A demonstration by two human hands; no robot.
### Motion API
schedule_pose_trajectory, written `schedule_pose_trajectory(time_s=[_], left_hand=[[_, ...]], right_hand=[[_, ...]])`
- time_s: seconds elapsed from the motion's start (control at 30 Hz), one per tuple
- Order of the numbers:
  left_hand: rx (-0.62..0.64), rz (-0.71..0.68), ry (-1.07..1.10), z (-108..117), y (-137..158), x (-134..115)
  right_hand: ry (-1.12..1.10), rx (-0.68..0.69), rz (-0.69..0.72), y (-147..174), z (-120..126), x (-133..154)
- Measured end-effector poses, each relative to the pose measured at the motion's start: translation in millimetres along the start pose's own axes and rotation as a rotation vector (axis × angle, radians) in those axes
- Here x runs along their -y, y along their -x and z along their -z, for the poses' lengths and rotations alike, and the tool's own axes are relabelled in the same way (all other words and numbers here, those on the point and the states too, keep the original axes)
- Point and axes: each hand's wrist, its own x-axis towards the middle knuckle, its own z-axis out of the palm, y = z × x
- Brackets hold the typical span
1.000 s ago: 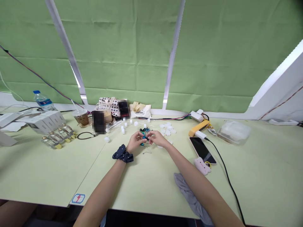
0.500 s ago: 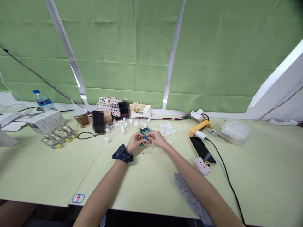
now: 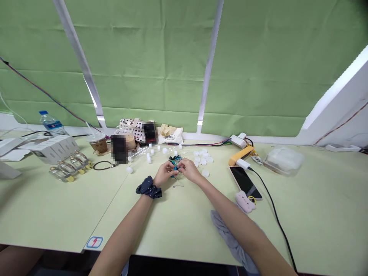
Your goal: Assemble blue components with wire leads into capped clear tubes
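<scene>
Close together over the middle of the table (image 3: 172, 222), my two hands meet at a small shiny blue piece (image 3: 175, 168). My left hand (image 3: 162, 173) has its fingers closed around the piece from the left; a dark dotted scrunchie (image 3: 148, 187) circles that wrist. From the right, my right hand (image 3: 188, 170) pinches at the same spot, its fingertips almost touching the left ones. What exactly the right fingertips grip is too small to make out. Just beyond the fingers lies a tangle of blue, green and black strands (image 3: 176, 158). A thin bent wire (image 3: 178, 186) rests below the hands.
Several white round caps (image 3: 205, 173) and clear thin tubes (image 3: 172, 148) are scattered behind the hands. A phone (image 3: 245, 182), a pink case (image 3: 245, 202) and a black cable (image 3: 274, 212) lie rightward. Glass bottles (image 3: 67, 169), a drink cup (image 3: 99, 143) and white boxes (image 3: 54, 149) stand left.
My right hand's fingers have lifted slightly and shifted at the blue piece. My left hand stays nearly in place. The whole view has drifted very slightly.
</scene>
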Motion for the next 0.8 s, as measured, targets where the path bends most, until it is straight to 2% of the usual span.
schedule_pose_trajectory(time_s=[0.4,0.5,0.57,0.7,0.8], left_hand=[[0.001,-0.006,0.005,-2,1,-3],[-0.024,-0.016,-0.018,0,0,0],[-0.095,-0.043,-0.059,2,-2,3],[-0.341,-0.117,-0.209,14,-5,11],[-0.479,-0.099,-0.319,27,-8,18]], right_hand=[[0.08,-0.023,-0.01,2,0,1],[0.137,-0.009,-0.048,2,3,2],[0.204,0.053,-0.106,2,8,4],[0.332,0.31,-0.202,3,15,3],[0.368,0.375,-0.221,4,17,2]])
